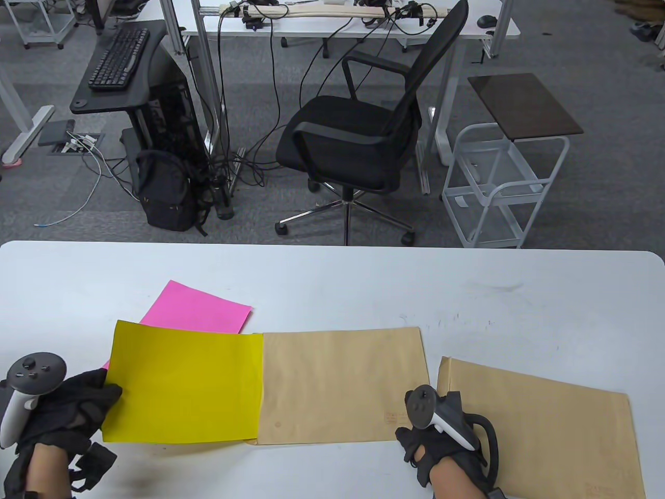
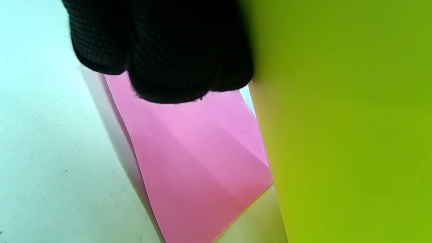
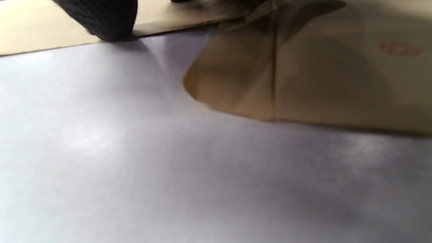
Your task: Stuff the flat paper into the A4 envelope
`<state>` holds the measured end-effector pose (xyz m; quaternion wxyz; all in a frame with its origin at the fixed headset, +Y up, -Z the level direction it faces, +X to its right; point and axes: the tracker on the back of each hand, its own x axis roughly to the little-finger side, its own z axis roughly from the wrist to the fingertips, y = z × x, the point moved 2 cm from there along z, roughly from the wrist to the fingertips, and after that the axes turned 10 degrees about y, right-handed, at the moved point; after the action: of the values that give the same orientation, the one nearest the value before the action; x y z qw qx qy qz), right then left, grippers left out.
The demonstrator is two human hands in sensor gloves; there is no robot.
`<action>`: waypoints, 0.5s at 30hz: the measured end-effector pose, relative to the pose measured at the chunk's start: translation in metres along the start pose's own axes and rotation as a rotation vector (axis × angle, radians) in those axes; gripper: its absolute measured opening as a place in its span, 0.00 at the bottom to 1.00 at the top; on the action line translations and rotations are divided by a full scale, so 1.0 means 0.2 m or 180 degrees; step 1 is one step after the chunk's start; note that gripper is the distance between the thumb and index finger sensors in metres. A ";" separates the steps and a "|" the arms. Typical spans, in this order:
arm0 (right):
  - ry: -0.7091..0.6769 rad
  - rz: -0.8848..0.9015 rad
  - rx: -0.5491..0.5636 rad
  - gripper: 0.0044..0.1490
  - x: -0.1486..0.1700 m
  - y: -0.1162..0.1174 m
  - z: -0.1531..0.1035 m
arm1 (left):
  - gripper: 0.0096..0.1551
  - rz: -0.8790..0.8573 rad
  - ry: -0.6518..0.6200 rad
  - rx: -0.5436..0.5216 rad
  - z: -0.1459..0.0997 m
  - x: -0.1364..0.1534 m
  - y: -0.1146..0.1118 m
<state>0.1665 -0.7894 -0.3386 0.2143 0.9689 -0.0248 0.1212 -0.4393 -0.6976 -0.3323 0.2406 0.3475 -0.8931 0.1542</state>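
Note:
A yellow sheet (image 1: 182, 387) lies flat, its right edge at the mouth of a brown A4 envelope (image 1: 337, 384). My left hand (image 1: 78, 405) grips the sheet's left edge; in the left wrist view my fingers (image 2: 162, 50) sit beside the yellow sheet (image 2: 344, 121). My right hand (image 1: 431, 442) rests on the envelope's near right corner. In the right wrist view one fingertip (image 3: 104, 20) presses on the envelope (image 3: 33, 33). How far the sheet is inside the envelope cannot be told.
A pink sheet (image 1: 200, 309) lies under the yellow sheet, sticking out at the back; it also shows in the left wrist view (image 2: 195, 162). A second brown envelope (image 1: 545, 431) lies right of my right hand, flap (image 3: 236, 84) towards it. The white table (image 1: 332, 280) extends behind.

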 end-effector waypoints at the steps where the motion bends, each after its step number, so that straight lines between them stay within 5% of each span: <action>1: -0.0001 0.0002 -0.0002 0.47 0.00 0.00 0.00 | 0.23 0.0008 0.0005 0.0009 0.00 0.00 0.00; 15: -0.0007 0.0022 -0.0029 0.47 0.01 0.00 0.00 | 0.23 0.0073 0.0097 0.0003 0.02 0.04 0.00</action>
<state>0.1675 -0.7899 -0.3378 0.2183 0.9680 -0.0289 0.1208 -0.4459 -0.7031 -0.3314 0.2523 0.3350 -0.8931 0.1626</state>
